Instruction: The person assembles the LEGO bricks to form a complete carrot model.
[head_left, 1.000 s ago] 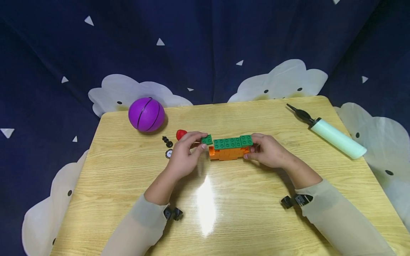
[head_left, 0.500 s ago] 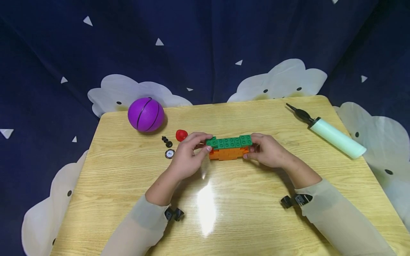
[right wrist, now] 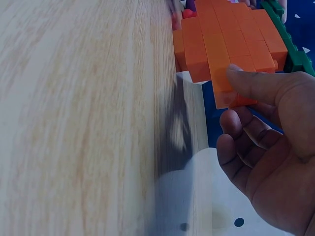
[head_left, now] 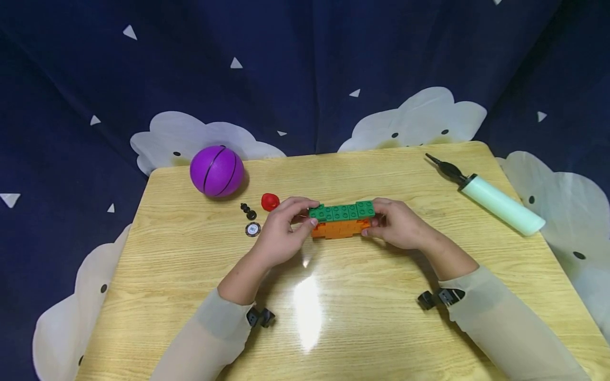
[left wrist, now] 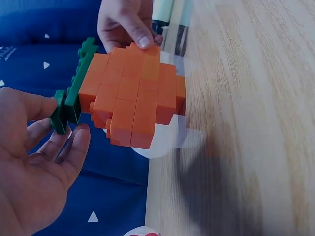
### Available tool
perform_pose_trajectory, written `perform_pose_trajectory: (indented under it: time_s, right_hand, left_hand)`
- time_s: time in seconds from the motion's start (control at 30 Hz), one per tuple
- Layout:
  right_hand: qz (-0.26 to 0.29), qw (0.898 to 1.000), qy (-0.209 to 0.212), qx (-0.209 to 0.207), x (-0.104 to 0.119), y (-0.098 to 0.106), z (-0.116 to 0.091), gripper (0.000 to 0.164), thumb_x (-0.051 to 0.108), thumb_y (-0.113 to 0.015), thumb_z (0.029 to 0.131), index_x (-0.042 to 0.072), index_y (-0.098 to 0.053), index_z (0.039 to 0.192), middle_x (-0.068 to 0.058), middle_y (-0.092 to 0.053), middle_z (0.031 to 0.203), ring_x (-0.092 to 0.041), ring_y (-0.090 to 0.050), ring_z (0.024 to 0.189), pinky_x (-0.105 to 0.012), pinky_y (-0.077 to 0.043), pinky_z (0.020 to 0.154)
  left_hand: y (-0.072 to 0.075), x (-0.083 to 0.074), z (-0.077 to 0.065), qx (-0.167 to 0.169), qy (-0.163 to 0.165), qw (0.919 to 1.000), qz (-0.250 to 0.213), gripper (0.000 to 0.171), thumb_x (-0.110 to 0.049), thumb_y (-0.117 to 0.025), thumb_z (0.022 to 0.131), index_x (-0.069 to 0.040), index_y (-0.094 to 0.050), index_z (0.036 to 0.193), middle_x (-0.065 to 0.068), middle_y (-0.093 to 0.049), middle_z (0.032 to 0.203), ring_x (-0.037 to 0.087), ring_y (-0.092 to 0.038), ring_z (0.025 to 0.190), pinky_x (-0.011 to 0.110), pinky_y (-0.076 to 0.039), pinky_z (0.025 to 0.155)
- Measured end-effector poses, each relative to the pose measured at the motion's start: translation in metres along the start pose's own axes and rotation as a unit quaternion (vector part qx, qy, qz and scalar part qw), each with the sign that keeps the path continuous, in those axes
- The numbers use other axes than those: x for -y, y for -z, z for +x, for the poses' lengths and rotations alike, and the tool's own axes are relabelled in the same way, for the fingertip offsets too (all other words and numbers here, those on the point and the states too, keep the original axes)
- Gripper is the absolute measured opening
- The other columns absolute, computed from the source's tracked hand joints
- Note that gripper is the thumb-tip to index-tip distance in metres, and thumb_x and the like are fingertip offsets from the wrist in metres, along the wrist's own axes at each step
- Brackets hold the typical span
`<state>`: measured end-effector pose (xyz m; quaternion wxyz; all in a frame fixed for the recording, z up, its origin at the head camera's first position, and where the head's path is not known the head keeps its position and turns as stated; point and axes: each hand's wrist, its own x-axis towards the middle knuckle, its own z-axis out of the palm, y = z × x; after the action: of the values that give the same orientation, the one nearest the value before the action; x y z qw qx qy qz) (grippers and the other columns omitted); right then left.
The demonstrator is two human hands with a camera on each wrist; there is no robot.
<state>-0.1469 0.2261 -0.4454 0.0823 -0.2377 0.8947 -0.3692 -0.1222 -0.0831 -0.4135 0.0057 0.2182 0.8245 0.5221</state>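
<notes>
A block model of orange bricks [head_left: 340, 229] carries a row of green studded bricks [head_left: 344, 212] along its top. My right hand [head_left: 399, 224] grips the right end of the orange part, its thumb [right wrist: 246, 78] lying against an orange face in the right wrist view. With thumb and fingers, my left hand [head_left: 284, 233] pinches a small green brick [left wrist: 59, 114] at the left end of the green row. That brick overlaps the row's end and sits slightly off its line in the left wrist view. The model's rounded underside hangs over the wooden table [left wrist: 246, 147].
Left of the hands lie a small red object [head_left: 270, 201], a black chess piece [head_left: 248, 211] and a round poker chip [head_left: 253, 229]. A purple ball [head_left: 216, 171] stands at the back left. To the right lies a mint-green hand pump [head_left: 502, 205]. Behind the table hangs a dark blue curtain [head_left: 295, 69].
My left hand has moved right with the green brick, from apart from the green row to right at its left end. The right hand and the orange model stay nearly still.
</notes>
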Motion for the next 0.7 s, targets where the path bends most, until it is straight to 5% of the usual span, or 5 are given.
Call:
perform_pose_trajectory:
  time_s: [0.43, 0.7]
  right_hand:
    - [-0.008, 1.000, 0.004, -0.002, 0.0002, 0.0002, 0.0004, 0.035, 0.015, -0.088, 0.085, 0.016, -0.054, 0.080, 0.002, -0.053, 0.081, -0.016, -0.056, 0.074, -0.031, -0.046, 0.064]
    - [-0.005, 1.000, 0.008, -0.002, -0.0003, -0.0003, 0.0015, 0.026, 0.013, -0.089, 0.084, 0.017, -0.064, 0.092, 0.003, -0.054, 0.082, -0.017, -0.056, 0.075, -0.031, -0.047, 0.065]
  left_hand:
    - [0.0001, -0.0005, 0.0025, 0.001, 0.014, 0.9997, -0.020, 0.032, -0.003, -0.069, 0.095, -0.012, -0.071, 0.125, -0.002, -0.063, 0.128, 0.017, -0.068, 0.105, 0.029, -0.057, 0.094]
    - [-0.0060, 0.0012, 0.0060, -0.004, 0.021, 0.9995, -0.023, 0.026, -0.018, -0.075, 0.096, -0.015, -0.070, 0.121, -0.002, -0.063, 0.123, 0.024, -0.063, 0.102, 0.033, -0.058, 0.092]
